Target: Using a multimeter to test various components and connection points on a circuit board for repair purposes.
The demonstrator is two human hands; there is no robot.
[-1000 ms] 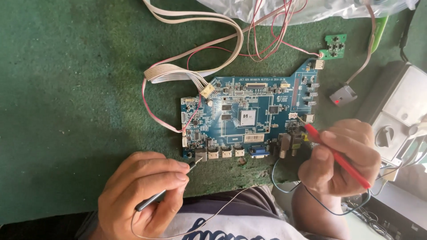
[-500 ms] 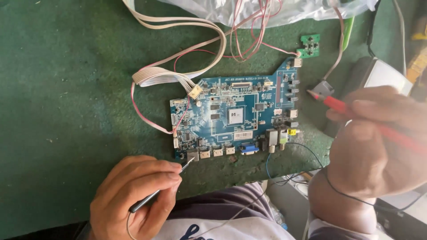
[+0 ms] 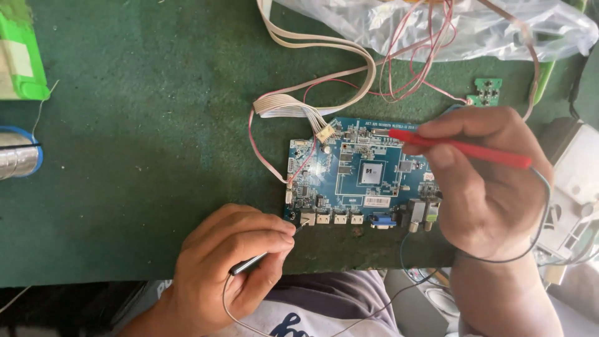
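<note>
While the blue circuit board lies flat near the front edge of the green surface, its long axis running left to right along that edge, both hands work at it with probes. The right hand covers the board's right end, its fingers pinching a red probe that lies almost level, tip pointing left onto the board's upper edge. The left hand rests at the front edge, its fingers pressed together around a black probe that slants up and to the right, tip at the board's lower left corner beside a row of white connectors. A flat ribbon cable loops from the board toward the far edge, where thin red wires and a clear plastic bag lie. A small green board sits just beyond the right hand.
</note>
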